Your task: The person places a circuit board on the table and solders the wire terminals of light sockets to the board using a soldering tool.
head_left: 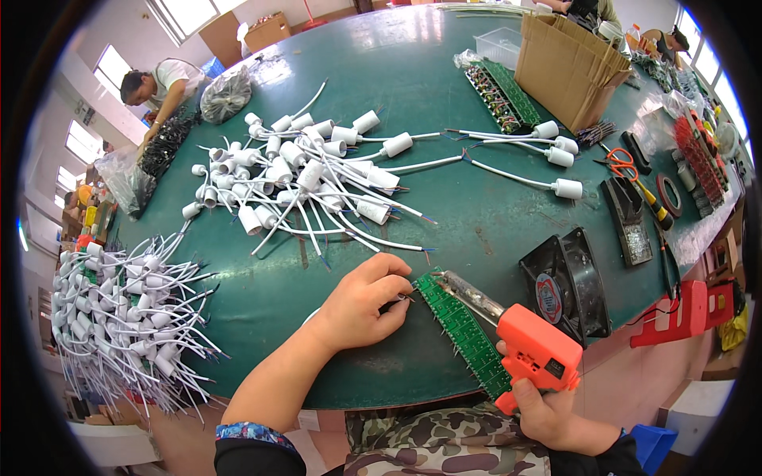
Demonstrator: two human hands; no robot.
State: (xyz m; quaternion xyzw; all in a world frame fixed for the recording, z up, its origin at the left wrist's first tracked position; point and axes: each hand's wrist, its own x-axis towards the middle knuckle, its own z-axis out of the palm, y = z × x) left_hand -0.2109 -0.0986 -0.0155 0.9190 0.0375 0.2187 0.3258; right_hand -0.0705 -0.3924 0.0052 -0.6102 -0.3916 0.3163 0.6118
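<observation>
My right hand [548,412] is wrapped round the handle of an orange-red soldering gun [540,345]. The gun's metal barrel slants up and left, its tip over the far end of a long green circuit board [463,329]. The board lies slantwise at the table's near side, with solder points along its face. Beside that far end, my left hand [369,301] is closed, thumb and fingers pinching thin wire ends. A short piece of white cable [312,316] shows behind my left wrist; most of it is hidden by the hand.
White lamp holders with cables [294,170] lie piled mid-table, more [119,317] at the left edge. On the right are a black fan [565,285], orange-handled scissors [619,163], a black box [625,220] and a cardboard box [563,71]. A person [167,87] works at the far left.
</observation>
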